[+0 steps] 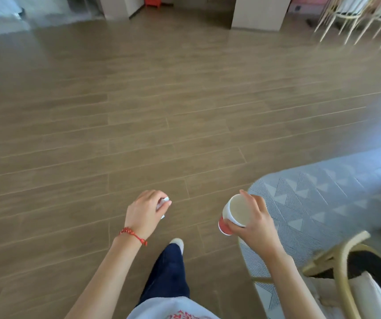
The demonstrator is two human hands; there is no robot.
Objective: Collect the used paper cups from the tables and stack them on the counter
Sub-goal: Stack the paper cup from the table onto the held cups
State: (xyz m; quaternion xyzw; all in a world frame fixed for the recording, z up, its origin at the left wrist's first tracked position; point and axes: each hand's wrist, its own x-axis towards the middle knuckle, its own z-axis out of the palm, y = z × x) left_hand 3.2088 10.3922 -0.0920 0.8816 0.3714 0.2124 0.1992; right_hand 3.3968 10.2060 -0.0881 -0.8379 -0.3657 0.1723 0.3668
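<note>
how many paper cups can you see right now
1 for certain: a red and white paper cup gripped in the right hand. The left hand grips something white, too hidden to tell; nested cups cannot be ruled out.

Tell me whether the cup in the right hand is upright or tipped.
Tipped. The paper cup in the right hand leans, mouth facing the camera, red base pointing down-left.

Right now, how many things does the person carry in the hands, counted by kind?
Paper cups: 1, red and white, in the right hand, cup
Crumpled white scraps: 1, in the left hand, scrap; what it is cannot be told
Total: 2
</note>
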